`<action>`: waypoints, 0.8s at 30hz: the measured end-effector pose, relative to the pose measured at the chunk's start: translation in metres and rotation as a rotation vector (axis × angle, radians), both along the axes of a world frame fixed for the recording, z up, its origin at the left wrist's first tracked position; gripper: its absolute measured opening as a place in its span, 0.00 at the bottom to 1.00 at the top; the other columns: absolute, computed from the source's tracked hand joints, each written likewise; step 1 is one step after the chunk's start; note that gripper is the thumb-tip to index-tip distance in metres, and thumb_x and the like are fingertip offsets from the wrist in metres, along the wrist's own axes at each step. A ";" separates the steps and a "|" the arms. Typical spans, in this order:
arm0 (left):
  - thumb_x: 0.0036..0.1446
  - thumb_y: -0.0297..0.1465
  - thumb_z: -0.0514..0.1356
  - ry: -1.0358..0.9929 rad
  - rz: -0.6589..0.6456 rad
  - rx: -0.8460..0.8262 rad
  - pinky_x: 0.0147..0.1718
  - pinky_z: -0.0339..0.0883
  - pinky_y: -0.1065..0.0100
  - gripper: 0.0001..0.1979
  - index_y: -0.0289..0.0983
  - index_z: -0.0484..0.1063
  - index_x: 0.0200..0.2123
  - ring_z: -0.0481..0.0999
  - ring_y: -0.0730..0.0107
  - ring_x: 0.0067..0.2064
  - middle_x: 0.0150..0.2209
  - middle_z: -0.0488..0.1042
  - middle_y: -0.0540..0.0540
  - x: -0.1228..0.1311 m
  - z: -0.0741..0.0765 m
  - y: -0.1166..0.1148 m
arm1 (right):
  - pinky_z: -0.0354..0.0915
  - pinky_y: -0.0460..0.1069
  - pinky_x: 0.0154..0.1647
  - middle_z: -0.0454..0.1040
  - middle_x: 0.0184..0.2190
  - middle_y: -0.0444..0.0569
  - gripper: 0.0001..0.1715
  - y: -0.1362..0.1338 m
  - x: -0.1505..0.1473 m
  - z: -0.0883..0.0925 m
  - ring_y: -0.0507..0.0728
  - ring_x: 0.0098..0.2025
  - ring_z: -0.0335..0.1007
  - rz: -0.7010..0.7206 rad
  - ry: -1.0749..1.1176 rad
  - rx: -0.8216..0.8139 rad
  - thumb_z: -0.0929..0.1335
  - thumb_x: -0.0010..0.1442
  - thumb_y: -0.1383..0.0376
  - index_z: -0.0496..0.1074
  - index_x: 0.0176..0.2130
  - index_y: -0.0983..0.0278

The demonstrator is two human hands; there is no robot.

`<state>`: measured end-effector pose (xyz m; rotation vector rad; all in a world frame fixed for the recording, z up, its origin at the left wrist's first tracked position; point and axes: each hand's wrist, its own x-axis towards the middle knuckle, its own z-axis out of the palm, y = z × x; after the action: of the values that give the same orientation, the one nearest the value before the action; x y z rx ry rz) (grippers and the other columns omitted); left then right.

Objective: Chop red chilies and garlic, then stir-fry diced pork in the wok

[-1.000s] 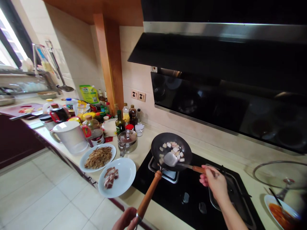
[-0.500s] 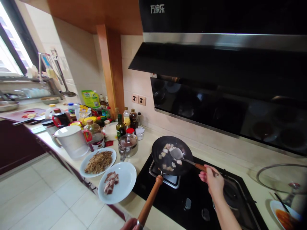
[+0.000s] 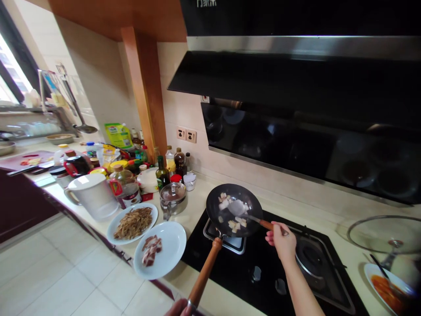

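A dark wok (image 3: 253,197) sits on the left burner, its wooden handle (image 3: 205,272) pointing toward me. At the bottom edge my left hand (image 3: 179,307), mostly cut off, is closed round the handle's end. My right hand (image 3: 282,241) grips the wooden handle of a metal spatula (image 3: 237,208), whose blade rests among pale pieces of fatty meat (image 3: 237,224) in the wok. Left of the hob, a white plate (image 3: 173,252) carries a few raw meat slices (image 3: 152,251). Behind it, brown shredded strips (image 3: 134,223) fill another plate (image 3: 112,232).
A lidded pot (image 3: 173,199), a plastic pitcher (image 3: 92,197) and several bottles crowd the counter at left. On the right are a glass lid (image 3: 371,235) and a dish with red sauce (image 3: 383,285). The range hood (image 3: 279,72) hangs low over the hob (image 3: 230,276).
My right hand and the spatula have shifted left in the wok, and the meat pieces lie differently, bunched in clumps. The left hand still holds the wok handle. The view has shifted slightly.
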<state>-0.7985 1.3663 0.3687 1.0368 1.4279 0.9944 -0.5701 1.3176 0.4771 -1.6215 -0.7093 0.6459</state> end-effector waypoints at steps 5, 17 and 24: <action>0.59 0.43 0.56 0.018 -0.003 0.011 0.33 0.73 0.65 0.16 0.36 0.73 0.35 0.76 0.66 0.35 0.32 0.76 0.48 0.001 0.002 0.002 | 0.63 0.44 0.11 0.70 0.13 0.42 0.22 0.001 -0.001 0.003 0.54 0.14 0.68 0.057 0.060 -0.005 0.68 0.47 0.56 0.71 0.39 0.67; 0.46 0.50 0.61 0.041 -0.071 0.110 0.21 0.70 0.64 0.20 0.41 0.70 0.15 0.80 0.48 0.33 0.14 0.70 0.48 -0.003 0.005 0.007 | 0.63 0.43 0.14 0.71 0.15 0.43 0.26 -0.020 -0.008 -0.021 0.52 0.16 0.68 0.120 0.034 -0.036 0.72 0.45 0.51 0.73 0.38 0.66; 0.49 0.52 0.58 0.083 -0.133 0.117 0.24 0.73 0.65 0.19 0.43 0.75 0.24 0.79 0.47 0.40 0.22 0.77 0.47 -0.016 -0.003 0.000 | 0.67 0.45 0.17 0.74 0.17 0.45 0.27 -0.015 -0.001 -0.014 0.54 0.19 0.72 0.140 0.102 -0.064 0.69 0.45 0.53 0.70 0.41 0.67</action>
<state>-0.8146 1.3667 0.3658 1.2551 1.3609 0.9567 -0.5715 1.3024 0.4634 -1.5953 -0.7374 0.8544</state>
